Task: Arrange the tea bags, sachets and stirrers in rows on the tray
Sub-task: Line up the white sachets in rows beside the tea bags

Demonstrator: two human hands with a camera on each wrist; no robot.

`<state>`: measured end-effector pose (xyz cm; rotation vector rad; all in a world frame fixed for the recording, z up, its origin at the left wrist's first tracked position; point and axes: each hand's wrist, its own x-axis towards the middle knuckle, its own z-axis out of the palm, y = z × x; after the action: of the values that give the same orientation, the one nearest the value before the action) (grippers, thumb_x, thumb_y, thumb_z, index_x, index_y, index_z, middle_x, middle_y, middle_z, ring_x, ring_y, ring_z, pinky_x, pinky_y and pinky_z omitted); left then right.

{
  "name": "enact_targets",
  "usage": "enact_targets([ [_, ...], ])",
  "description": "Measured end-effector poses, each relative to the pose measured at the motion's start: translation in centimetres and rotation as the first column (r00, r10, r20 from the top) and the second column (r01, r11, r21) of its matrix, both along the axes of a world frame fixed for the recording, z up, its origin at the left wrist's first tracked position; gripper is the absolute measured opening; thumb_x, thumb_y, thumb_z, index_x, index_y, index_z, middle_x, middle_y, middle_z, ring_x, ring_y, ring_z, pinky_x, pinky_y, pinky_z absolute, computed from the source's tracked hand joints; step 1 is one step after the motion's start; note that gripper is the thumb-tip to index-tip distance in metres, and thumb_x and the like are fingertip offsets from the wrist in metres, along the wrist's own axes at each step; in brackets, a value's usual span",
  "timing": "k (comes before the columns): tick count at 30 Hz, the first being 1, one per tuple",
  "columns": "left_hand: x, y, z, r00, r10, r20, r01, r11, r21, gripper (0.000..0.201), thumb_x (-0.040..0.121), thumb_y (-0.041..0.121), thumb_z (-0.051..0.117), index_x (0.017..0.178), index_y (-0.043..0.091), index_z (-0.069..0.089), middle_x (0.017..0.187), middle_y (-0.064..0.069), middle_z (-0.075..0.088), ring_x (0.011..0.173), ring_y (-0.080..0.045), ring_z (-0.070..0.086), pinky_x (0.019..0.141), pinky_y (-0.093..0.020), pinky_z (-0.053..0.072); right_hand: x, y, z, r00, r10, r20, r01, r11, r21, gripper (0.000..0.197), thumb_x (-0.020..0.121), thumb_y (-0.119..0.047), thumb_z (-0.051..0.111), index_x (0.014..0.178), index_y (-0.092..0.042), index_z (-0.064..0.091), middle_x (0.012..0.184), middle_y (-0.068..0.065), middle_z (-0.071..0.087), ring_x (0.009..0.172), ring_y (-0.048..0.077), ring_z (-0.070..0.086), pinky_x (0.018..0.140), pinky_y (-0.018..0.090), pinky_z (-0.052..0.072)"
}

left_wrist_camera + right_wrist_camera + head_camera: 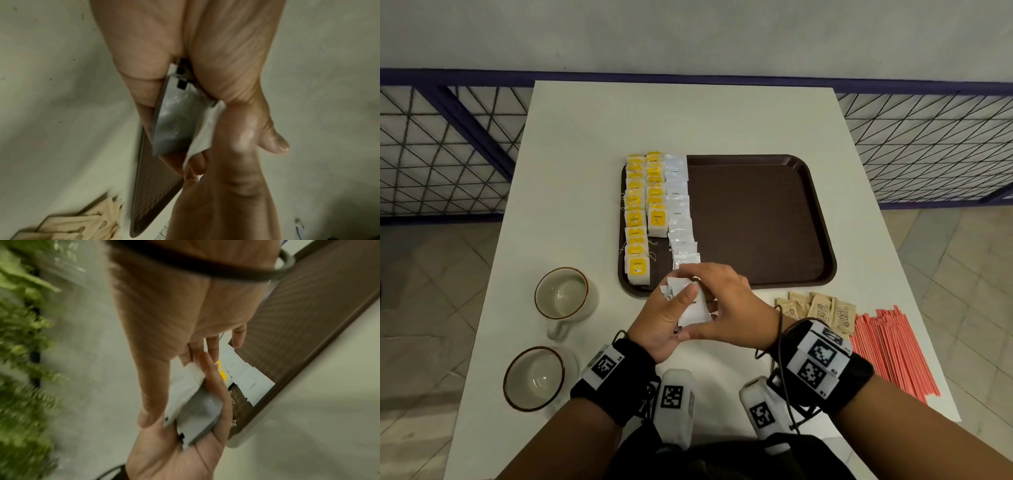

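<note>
A brown tray (756,219) carries two rows of yellow tea bags (636,219) along its left side and a row of white coffee sachets (678,212) beside them. Just in front of the tray's near edge, both hands hold a small stack of white coffee sachets (697,310). My left hand (661,322) cradles the stack in its palm with the thumb on top. My right hand (732,308) pinches the stack from the right, fingers at its far end and thumb at its near end. The wrist views show the same stack (174,116) (191,402) between the two hands.
Brown sugar sachets (822,310) lie on the white table right of the hands, with a bundle of red stirrers (893,353) further right. Two cups (563,294) (534,377) stand at the left. The tray's middle and right are bare.
</note>
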<state>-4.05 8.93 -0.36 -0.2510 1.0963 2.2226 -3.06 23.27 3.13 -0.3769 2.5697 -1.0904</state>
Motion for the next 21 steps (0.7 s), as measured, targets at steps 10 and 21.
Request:
enact_targets([
  [10,-3.4,0.2,0.8,0.998,0.022,-0.063,-0.024,0.999,-0.037,0.103,0.044,0.061,0.083,0.128,0.015,0.044,0.100,-0.009,0.064,0.082,-0.020,0.067,0.060,-0.034,0.055,-2.9,0.5,1.1,0.969,-0.241,0.051,0.246,0.960,-0.134,0.027,0.073,-0.024,0.076,0.091,-0.027,0.056,0.106,-0.004,0.048,0.105,0.021,0.046,0.094,0.040,0.043],
  [21,-10.4,0.7,1.9,0.986,0.107,-0.128,-0.133,0.968,-0.214,0.042,0.079,0.041,0.060,0.111,0.014,0.059,0.100,-0.016,0.059,0.093,-0.031,0.060,0.071,-0.039,0.055,-6.9,1.6,2.6,0.902,-0.402,0.156,0.418,0.727,-0.544,0.020,0.083,-0.004,0.066,0.089,-0.012,0.048,0.076,0.006,0.054,0.063,0.021,0.055,0.060,0.034,0.049],
])
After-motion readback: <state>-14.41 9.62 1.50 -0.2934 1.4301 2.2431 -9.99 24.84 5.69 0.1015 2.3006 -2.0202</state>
